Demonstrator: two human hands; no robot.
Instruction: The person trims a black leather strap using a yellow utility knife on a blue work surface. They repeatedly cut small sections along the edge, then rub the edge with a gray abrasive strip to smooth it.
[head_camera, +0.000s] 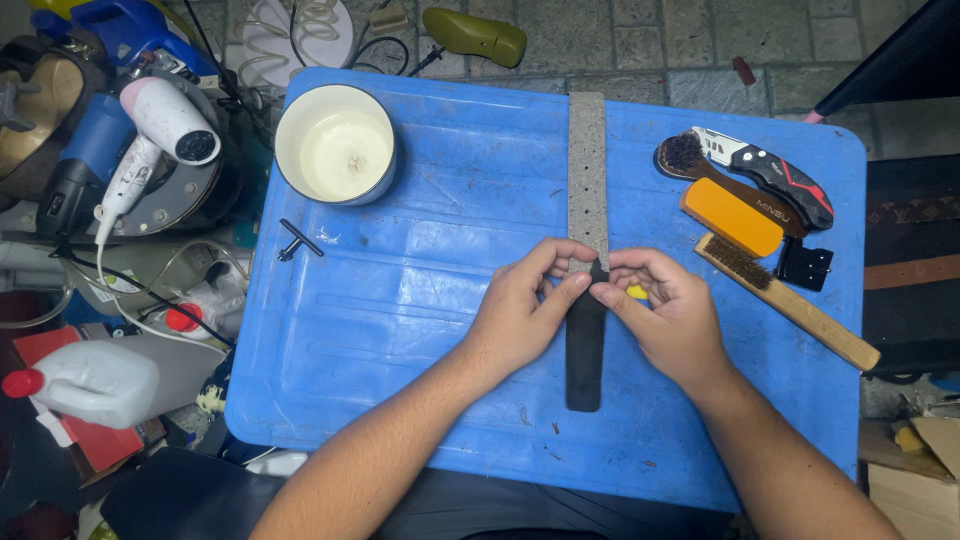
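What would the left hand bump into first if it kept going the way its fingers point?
Probably the right hand: the left hand points right, across the dark strap, fingertips nearly touching already.

**Hidden and cut-off items**

Strap (586, 250): middle covered by both hands' fingertips. Small yellow object (637, 292): mostly hidden under right hand (668, 312). Both forearms: cut off at bottom edge. Blue machine (95, 150): partly buried in clutter, kind unclear.

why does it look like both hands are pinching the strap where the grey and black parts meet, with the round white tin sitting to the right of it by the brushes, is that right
Not quite. The head view shows the left hand and right hand pinching the strap at that join, but the round white tin sits to its left, away from the brushes.
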